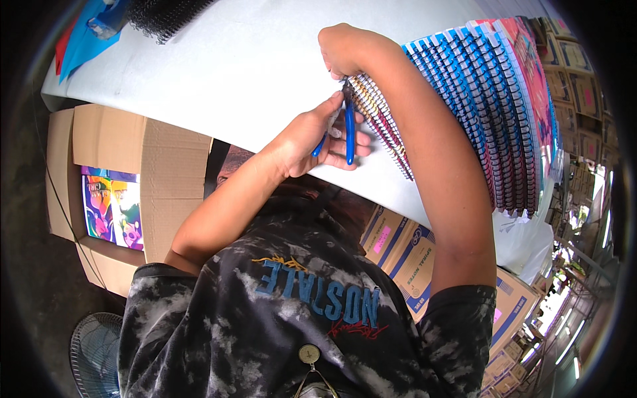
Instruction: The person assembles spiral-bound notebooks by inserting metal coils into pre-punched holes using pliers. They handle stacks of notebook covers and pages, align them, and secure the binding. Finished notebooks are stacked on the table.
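Note:
My left hand (318, 136) holds a pair of blue-handled pliers (350, 129), its thumb and fingers around the spread handles. The dark jaws point away from me and meet the far end of a spiral-bound notebook stack (381, 119) with pale, gold and dark red edges. Over that same end bends my right hand (342, 50), curled, its fingertips mostly hidden; what it grips cannot be made out. My right forearm crosses above the stack. Just right of it stands a larger row of spiral-bound notebooks (478, 99) with blue edges and black coils.
Everything lies on a white table (219, 73). Black wire coils (166, 16) and a blue sheet (89, 43) sit at the far left. An open carton (166, 179) with colourful covers stands beside the table. Below right are stacked cartons (405, 259); a fan (96, 351) is lower left.

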Available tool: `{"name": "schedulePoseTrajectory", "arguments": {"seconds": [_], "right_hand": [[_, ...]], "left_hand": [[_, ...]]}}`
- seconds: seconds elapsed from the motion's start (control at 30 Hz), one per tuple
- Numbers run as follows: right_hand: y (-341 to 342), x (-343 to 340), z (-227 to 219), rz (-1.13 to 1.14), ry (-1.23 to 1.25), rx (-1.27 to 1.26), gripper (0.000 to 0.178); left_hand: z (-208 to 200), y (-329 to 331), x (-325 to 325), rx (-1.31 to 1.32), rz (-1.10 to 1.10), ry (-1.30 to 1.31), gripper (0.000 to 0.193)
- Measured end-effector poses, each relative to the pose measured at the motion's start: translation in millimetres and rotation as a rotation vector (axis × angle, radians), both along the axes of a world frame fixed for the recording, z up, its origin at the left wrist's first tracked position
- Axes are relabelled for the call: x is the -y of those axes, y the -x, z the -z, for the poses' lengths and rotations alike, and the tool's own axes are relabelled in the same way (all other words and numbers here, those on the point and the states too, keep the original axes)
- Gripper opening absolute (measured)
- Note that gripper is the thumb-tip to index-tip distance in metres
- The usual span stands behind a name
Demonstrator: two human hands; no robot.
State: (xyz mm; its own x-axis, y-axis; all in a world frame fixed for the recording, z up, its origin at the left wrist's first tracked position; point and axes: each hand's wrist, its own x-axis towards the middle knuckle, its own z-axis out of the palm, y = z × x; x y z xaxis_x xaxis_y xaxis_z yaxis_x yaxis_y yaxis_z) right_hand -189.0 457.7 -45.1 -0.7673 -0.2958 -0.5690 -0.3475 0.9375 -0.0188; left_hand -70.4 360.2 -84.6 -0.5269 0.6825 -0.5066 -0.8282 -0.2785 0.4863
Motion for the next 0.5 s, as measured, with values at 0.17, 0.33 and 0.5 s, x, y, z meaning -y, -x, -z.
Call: {"name": "schedulePoseTrajectory", "arguments": {"seconds": [0.17,0.33,0.5], "right_hand": [[-2,1,-5,0.022,0.014,-0.004,0.018],[0,0,-3,0.034,-0.018,0.001,0.018],[2,3,-6,0.036,-0.025,0.000,0.018]], "left_hand": [[42,4,14,0.020,0.077,-0.443,0.053],[-7,-2,11,-0.106,0.057,0.162,0.054],[-2,4,10,-0.091,0.040,0.049,0.058]]}}
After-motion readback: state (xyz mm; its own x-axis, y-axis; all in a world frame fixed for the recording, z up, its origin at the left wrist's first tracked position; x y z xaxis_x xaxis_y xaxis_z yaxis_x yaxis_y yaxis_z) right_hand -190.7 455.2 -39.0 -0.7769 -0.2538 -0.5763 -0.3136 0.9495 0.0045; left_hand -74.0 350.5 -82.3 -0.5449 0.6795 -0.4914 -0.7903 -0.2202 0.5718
